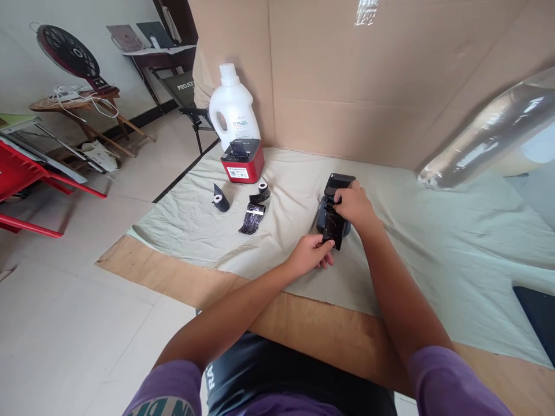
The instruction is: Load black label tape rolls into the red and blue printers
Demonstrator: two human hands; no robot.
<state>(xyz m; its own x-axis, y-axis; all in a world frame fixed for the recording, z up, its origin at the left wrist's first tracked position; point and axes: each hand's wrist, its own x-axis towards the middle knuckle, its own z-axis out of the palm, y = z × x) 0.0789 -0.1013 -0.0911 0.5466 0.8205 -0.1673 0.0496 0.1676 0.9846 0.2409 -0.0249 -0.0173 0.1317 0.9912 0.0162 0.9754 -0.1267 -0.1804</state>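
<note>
A small dark device like a receipt printer [321, 218] lies on the cloth, its black lid [340, 181] raised at the far side. A strip of shiny black film [333, 226] hangs out of it towards me. My left hand [311, 254] pinches the film's near end between thumb and fingers. Bent fingers of my right hand [356, 204] reach into the device under the lid; what they grip there is hidden. Left of it lie black film rolls: one with a white core [221, 202], a second one [262, 189], and a partly unrolled piece [252, 218].
A red box-like printer [245, 162] with black film in its top stands before a white detergent bottle [232, 107]. Cardboard [347, 75] walls the back. A clear plastic air cushion [485, 133] leans at right, and a dark flat object [537, 315] lies at the right edge.
</note>
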